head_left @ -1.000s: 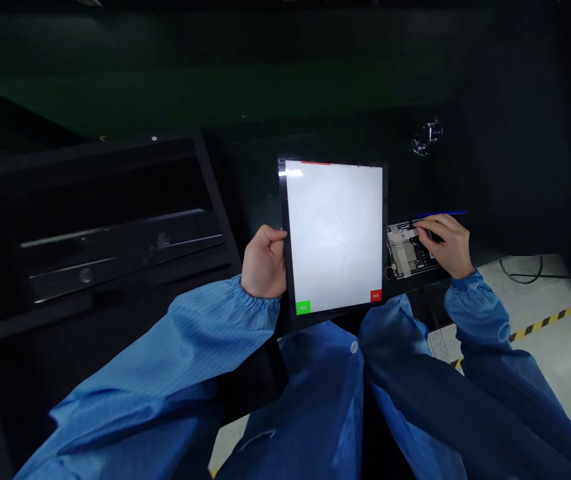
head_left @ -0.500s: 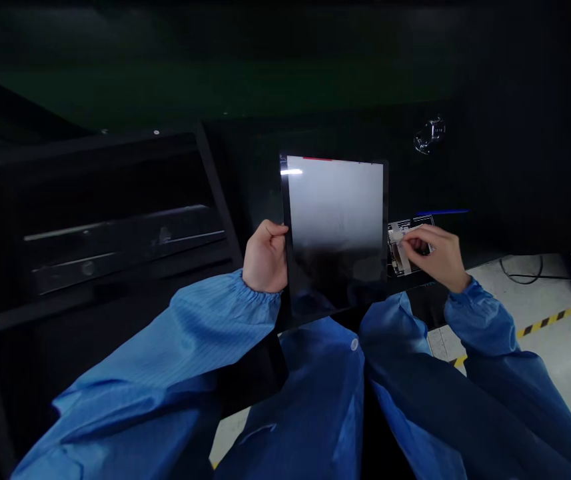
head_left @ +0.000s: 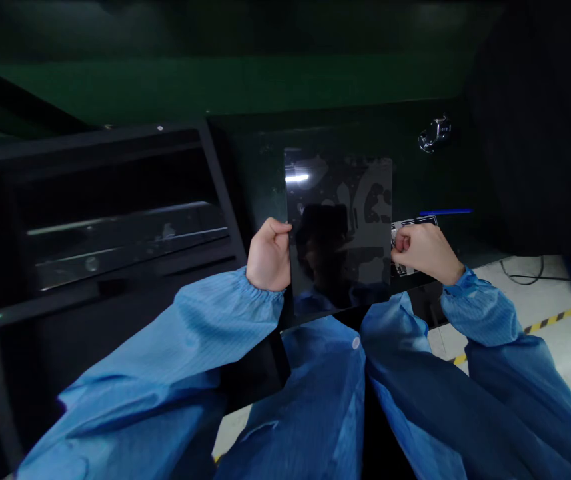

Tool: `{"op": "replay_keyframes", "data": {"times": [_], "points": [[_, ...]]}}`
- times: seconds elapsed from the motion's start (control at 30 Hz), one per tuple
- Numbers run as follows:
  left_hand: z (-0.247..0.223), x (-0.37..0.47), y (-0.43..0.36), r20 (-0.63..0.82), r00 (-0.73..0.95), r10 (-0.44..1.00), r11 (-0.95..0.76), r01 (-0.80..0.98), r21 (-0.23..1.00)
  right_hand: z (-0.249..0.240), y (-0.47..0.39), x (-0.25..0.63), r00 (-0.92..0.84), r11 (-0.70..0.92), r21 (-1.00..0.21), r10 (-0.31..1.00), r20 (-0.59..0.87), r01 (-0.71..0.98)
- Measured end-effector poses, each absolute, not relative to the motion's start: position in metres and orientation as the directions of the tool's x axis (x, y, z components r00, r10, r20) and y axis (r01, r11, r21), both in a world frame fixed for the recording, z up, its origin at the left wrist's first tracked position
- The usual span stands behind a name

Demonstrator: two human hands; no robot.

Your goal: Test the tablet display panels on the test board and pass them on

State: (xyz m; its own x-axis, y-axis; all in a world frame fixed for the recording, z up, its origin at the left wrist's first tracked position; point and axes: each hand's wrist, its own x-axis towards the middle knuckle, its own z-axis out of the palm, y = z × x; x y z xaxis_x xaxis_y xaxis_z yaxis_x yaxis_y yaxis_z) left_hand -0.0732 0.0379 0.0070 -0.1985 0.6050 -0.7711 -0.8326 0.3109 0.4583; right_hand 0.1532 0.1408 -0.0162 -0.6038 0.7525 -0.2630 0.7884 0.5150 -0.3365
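Observation:
A flat display panel point(head_left: 342, 233) is held up in front of me, its dark glossy face reflecting a light streak and a head's outline. My left hand point(head_left: 270, 257) is closed on its left edge, thumb on the front. My right hand point(head_left: 422, 250) has its fingers curled together beside the panel's right edge, over a small circuit board point(head_left: 405, 269). What those fingers pinch, if anything, is hidden. Most of the board lies behind the hand.
A dark framed tray point(head_left: 215, 180) fills the left side. A shiny clear object point(head_left: 435, 133) lies at the back right, with a thin blue strip point(head_left: 446, 211) nearer. Yellow-black tape point(head_left: 562, 315) marks the floor at right, beside a black cable point(head_left: 525, 283).
The panel's face has gone from lit white to dark. My right hand has shifted slightly left, towards the panel edge, with its fingers curled more. My left hand keeps its grip.

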Motion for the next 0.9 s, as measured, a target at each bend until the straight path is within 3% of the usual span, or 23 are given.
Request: {"op": "replay_keyframes", "data": {"times": [0.23, 0.37, 0.47, 0.53, 0.6, 0.67, 0.73, 0.8, 0.87, 0.9], "points": [[0.004, -0.074, 0.038, -0.765, -0.244, 0.596, 0.293, -0.821, 0.490, -0.024, 0.141, 0.154, -0.652, 0.571, -0.352, 0.738, -0.175, 0.741], [0.004, -0.076, 0.037, -0.748, -0.251, 0.615, 0.277, -0.820, 0.502, -0.018, 0.149, 0.167, -0.714, 0.515, -0.586, 0.680, -0.166, 0.626], [0.021, -0.084, 0.039, -0.650, -0.415, 0.637, 0.187, -0.734, 0.652, -0.008, 0.173, 0.178, -0.639, 0.437, -0.698, 0.768, -0.037, 0.566], [0.042, -0.095, 0.043, -0.405, -0.643, 0.650, -0.008, -0.539, 0.842, -0.005, 0.201, 0.182, -0.488, 0.467, -0.656, 0.856, 0.169, 0.593], [0.064, -0.110, 0.051, -0.023, -0.794, 0.607, -0.238, -0.210, 0.948, -0.008, 0.235, 0.180, -0.381, 0.529, -0.545, 0.848, 0.368, 0.651], [0.082, -0.126, 0.064, 0.320, -0.756, 0.570, -0.334, 0.143, 0.932, -0.018, 0.268, 0.174, -0.365, 0.575, -0.420, 0.797, 0.481, 0.702], [0.087, -0.143, 0.084, 0.525, -0.565, 0.637, -0.297, 0.448, 0.843, -0.033, 0.294, 0.165, -0.404, 0.610, -0.343, 0.760, 0.510, 0.715], [0.078, -0.162, 0.109, 0.547, -0.292, 0.785, -0.231, 0.681, 0.695, -0.049, 0.310, 0.157, -0.454, 0.642, -0.323, 0.741, 0.495, 0.696], [0.056, -0.185, 0.137, 0.444, -0.059, 0.894, -0.194, 0.842, 0.504, -0.061, 0.317, 0.153, -0.489, 0.666, -0.324, 0.728, 0.481, 0.672], [0.043, -0.199, 0.150, 0.397, -0.032, 0.917, -0.151, 0.894, 0.421, -0.066, 0.319, 0.152, -0.494, 0.672, -0.328, 0.724, 0.482, 0.664]]}}
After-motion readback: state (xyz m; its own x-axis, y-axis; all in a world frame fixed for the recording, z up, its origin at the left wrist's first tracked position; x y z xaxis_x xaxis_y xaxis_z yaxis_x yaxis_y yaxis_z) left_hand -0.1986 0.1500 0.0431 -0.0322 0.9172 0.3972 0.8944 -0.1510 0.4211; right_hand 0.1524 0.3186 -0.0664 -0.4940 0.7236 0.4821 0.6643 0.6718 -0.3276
